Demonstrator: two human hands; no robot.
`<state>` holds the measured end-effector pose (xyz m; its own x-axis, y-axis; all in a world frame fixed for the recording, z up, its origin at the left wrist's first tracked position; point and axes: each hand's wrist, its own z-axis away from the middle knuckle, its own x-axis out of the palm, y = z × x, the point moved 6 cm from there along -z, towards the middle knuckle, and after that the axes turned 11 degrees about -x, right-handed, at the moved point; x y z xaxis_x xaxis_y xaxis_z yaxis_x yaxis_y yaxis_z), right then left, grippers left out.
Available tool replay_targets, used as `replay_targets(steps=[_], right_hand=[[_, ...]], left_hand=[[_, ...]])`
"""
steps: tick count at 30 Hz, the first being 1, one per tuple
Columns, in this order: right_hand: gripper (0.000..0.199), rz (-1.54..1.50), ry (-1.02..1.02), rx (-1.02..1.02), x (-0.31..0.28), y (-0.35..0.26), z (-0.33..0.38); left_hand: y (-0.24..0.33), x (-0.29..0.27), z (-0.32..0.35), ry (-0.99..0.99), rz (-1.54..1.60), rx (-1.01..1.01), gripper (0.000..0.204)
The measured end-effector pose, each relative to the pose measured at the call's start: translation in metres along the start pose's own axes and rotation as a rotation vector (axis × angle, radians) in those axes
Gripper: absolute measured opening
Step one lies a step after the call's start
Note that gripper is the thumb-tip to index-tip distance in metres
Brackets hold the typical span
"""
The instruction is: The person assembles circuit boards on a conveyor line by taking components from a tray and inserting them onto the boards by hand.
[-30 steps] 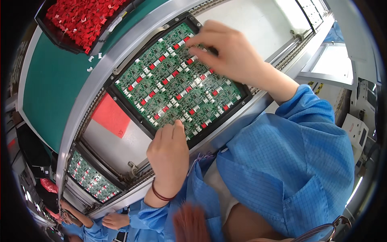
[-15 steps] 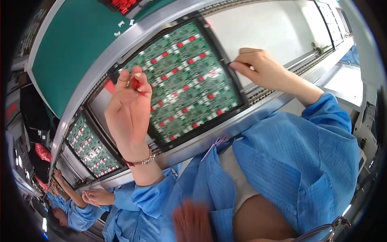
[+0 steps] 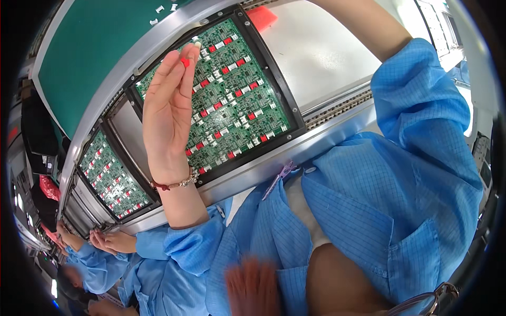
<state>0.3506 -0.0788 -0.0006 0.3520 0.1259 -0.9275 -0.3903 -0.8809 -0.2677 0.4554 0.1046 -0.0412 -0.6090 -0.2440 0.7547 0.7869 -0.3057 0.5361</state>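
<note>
My left hand (image 3: 171,105) is raised over a black-framed panel of green circuit boards (image 3: 250,100), palm turned up. Its fingers are closed in a pinch on a small red connector (image 3: 185,62); whether more lie behind the fingers I cannot tell. Rows of red and white connectors stand on the boards, and my hand and wrist hide the panel's left part. My right forearm (image 3: 363,23) reaches up past the top edge of the picture, so the right hand itself is out of sight.
Metal conveyor rails (image 3: 253,163) run along both sides of the panel. A second framed panel (image 3: 116,176) lies further left, near co-workers' hands (image 3: 112,241). Beyond the rail is a green mat (image 3: 105,47) with several white connectors. A red block (image 3: 261,19) touches the panel's far right corner.
My right hand has left the panel's right edge and gone out of view at the top. My left hand has shifted upward, still pinching red. The panel appears further left, exposing the red block.
</note>
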Motion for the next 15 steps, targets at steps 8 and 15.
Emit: replay_targets(steps=[8,15], right_hand=[[0.018,0.056,0.000,0.116,-0.044,-0.016,-0.023],[0.019,-0.158,0.120,0.002,-0.050,-0.027,-0.023]], left_hand=[[-0.004,0.007,-0.001,0.021,-0.167,-0.053,0.026],[-0.016,0.004,0.011,0.051,-0.234,-0.164,0.021]])
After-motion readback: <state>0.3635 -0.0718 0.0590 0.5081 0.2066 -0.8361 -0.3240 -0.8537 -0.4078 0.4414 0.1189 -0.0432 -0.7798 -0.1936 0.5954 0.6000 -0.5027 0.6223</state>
